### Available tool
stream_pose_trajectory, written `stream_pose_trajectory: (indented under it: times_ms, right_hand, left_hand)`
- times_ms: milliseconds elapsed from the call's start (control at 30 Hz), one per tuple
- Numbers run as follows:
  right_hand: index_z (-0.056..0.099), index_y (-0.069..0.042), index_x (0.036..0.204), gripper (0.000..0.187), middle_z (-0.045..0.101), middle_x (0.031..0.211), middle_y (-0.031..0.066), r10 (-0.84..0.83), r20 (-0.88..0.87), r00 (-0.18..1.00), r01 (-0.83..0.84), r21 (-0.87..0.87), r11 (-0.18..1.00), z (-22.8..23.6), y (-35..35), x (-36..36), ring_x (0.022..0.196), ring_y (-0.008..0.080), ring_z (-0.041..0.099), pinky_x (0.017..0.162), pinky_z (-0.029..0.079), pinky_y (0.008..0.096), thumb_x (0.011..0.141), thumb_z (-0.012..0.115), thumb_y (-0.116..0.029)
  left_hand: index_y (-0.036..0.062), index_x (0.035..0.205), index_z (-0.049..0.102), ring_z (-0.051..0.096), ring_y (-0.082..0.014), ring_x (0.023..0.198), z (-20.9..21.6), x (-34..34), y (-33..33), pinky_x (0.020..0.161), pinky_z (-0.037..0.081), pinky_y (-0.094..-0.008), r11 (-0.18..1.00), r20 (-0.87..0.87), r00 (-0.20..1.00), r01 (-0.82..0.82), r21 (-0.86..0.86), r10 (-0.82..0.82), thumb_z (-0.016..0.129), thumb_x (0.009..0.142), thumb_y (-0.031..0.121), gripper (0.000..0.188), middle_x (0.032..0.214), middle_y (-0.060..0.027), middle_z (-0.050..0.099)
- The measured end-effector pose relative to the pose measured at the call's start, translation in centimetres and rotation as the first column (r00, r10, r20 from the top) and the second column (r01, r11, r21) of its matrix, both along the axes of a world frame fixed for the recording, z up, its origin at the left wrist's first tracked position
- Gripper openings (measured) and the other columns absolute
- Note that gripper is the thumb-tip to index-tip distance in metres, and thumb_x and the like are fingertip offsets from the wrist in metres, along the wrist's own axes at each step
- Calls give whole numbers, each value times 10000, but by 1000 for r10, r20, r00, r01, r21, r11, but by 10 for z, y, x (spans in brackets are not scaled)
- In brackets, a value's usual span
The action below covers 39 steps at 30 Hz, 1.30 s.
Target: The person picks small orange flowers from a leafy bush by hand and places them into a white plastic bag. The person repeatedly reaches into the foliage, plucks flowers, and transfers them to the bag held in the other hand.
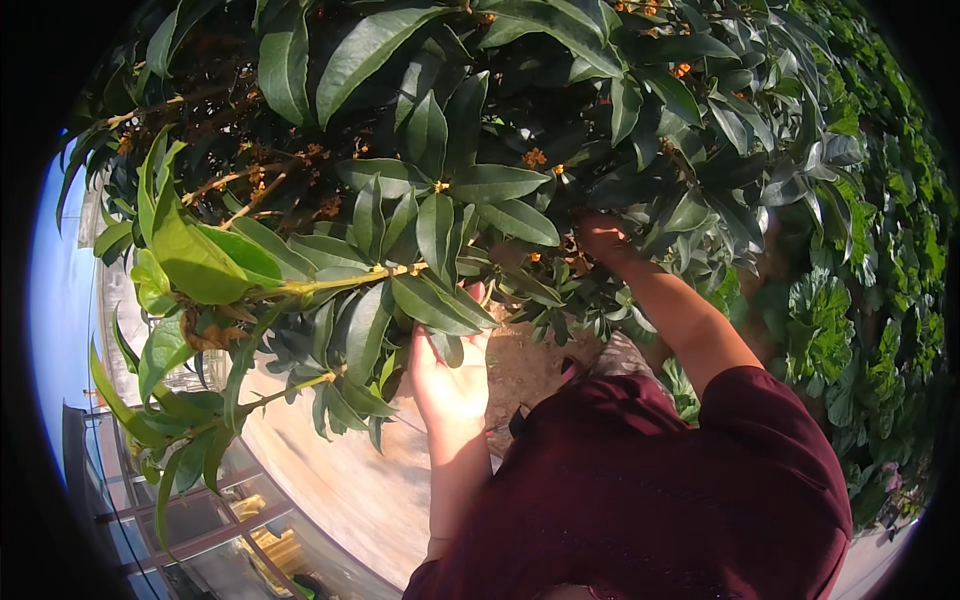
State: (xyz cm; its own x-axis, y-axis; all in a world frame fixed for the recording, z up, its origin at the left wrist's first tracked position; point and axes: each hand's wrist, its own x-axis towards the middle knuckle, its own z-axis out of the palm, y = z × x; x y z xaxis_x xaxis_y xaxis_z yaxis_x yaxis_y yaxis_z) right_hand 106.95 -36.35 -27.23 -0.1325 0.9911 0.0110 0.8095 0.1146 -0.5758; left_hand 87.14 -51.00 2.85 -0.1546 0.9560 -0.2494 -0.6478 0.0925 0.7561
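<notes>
A leafy shrub with long dark green leaves (437,235) and small orange flower clusters (534,159) fills the upper part of the head view. Under the leaves of a low branch (345,284), my left hand (452,378) is raised, palm up. Its fingers reach up apart, partly covered by leaves, and I see nothing held in it. My right hand (603,238) reaches deeper into the shaded foliage, near some orange flowers (535,257). Leaves and shadow hide its fingers, so whether it grips anything does not show.
Broad-leaved green plants (822,325) grow thickly along the right side. Brighter young leaves (205,262) stick out at the left. Below lies pale sunlit ground (325,450), and a building with framed glass panes (190,520) stands at the lower left.
</notes>
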Motion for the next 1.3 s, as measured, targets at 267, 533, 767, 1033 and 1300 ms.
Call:
stream_pose_trajectory:
  times_ms: [267, 533, 767, 1033, 1300]
  right_hand:
    - [610, -67, 965, 199, 632, 935, 172, 144, 226, 964, -178, 141, 974, -42, 15, -4, 864, 311, 624, 704, 488, 440, 826, 478, -122]
    - [565, -6, 1088, 245, 572, 1117, 167, 183, -200, 963, -112, 319, 941, 11, 2, 3, 1018, 281, 556, 907, 435, 360, 868, 468, -55]
    - [550, -74, 1078, 284, 596, 1002, 124, -39, -196, 980, 63, 119, 991, -48, -3, 3, 883, 289, 596, 750, 472, 408, 893, 539, -290]
    - [588, -52, 979, 272, 616, 865, 116, -320, -676, 663, -64, -478, 876, -2, -10, 16, 735, 204, 601, 584, 465, 355, 881, 555, -303]
    - [609, -34, 829, 249, 628, 742, 76, -209, -548, 810, 120, -193, 974, -42, 4, -6, 661, 161, 604, 534, 465, 326, 900, 525, -257]
  left_hand:
    - [40, 1290, 425, 480, -322, 1167, -2, -6, 5, 932, 389, -440, 1000, -35, 999, 30, 1, -30, 393, 938, 290, 433, 1275, -135, 487]
    - [65, 1298, 420, 482, -248, 1128, -1, -17, 9, 921, 385, -417, 998, -71, 996, 61, 1, -61, 392, 928, 316, 448, 1286, -139, 477]
    - [21, 1196, 516, 451, -284, 1188, 1, -14, 15, 925, 410, -443, 997, -59, 995, 78, 20, -76, 456, 896, 279, 400, 1213, -125, 543]
    - [26, 1193, 519, 429, -287, 1213, 0, -23, 16, 917, 420, -433, 995, -32, 996, 90, 34, -89, 471, 892, 286, 401, 1226, -132, 535]
    - [49, 1288, 426, 446, -254, 1181, 3, -20, 20, 951, 375, -416, 987, -28, 990, 138, 77, -136, 387, 932, 294, 433, 1325, -156, 446]
